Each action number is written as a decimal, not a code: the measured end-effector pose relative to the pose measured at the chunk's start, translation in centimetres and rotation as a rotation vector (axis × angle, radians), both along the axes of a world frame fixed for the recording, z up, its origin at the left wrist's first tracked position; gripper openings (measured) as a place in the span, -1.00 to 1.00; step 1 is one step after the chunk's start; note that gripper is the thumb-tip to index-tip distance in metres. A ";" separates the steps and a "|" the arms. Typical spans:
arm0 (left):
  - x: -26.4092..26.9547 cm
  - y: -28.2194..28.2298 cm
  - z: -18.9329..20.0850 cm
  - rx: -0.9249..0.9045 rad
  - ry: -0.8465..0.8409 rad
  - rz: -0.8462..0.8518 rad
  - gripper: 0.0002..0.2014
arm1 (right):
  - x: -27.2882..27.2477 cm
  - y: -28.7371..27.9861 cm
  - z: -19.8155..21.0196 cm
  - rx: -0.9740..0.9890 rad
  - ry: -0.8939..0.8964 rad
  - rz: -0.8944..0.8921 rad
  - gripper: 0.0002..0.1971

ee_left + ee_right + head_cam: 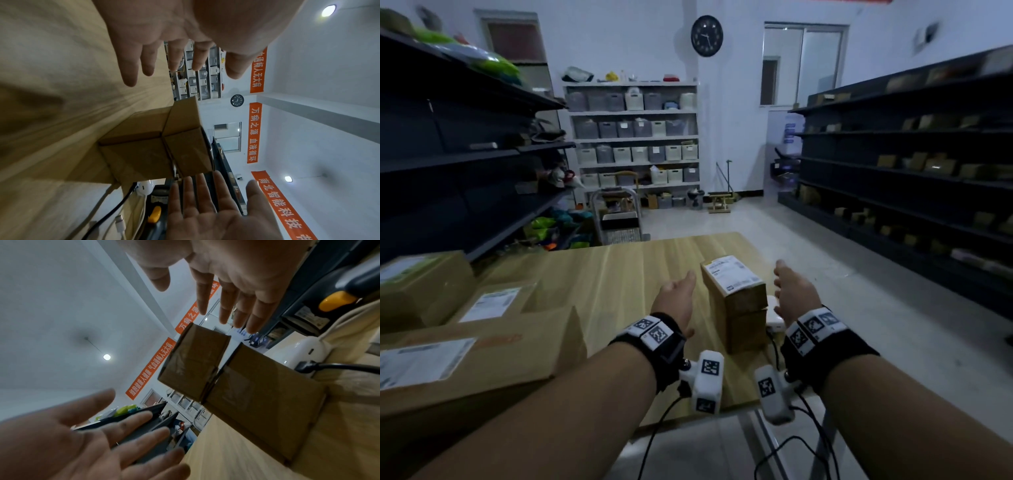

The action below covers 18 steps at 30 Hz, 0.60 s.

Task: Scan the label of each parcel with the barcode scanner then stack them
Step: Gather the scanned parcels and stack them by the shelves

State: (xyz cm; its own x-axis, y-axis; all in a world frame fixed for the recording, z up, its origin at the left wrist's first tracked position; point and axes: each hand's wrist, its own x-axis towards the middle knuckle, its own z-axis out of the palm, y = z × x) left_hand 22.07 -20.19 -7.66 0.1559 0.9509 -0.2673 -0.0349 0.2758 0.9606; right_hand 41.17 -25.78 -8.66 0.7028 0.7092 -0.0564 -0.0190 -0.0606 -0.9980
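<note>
Two small brown parcels stand stacked on the wooden table (619, 274). The top parcel (732, 279) carries a white label facing up; the bottom parcel (746, 329) sits squarely under it. My left hand (678, 294) hovers just left of the stack with straight fingers, touching nothing. My right hand (792, 294) hovers just right of it, also open and empty. The right wrist view shows the top parcel (193, 365), the bottom parcel (263, 402) and the grey barcode scanner (337, 300) with a yellow trigger lying behind my right hand (226, 296). The scanner is hidden in the head view.
Three larger labelled cardboard parcels (465, 359) lie on the table's left side. A white device (774, 320) with a black cable sits by the stack near the right table edge. Dark shelving runs along both sides of the room, and a trolley (619, 219) stands beyond the table.
</note>
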 end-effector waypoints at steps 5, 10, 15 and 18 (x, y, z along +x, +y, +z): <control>1.7 0.0 -0.4 -0.006 0.039 -0.040 -0.25 | -0.7 0.3 -0.1 -0.114 -0.162 0.085 -0.52; 2.8 0.0 -1.8 0.029 0.064 -0.103 -0.08 | -1.2 0.8 -1.0 -0.181 -0.126 0.105 -0.36; 3.0 0.1 -2.5 0.022 0.054 -0.131 -0.20 | -1.8 0.6 -1.5 -0.177 -0.162 0.158 -0.53; 2.9 -0.1 -2.3 0.071 0.045 -0.152 -0.47 | -2.9 1.4 -2.3 -0.137 -0.088 0.152 -0.38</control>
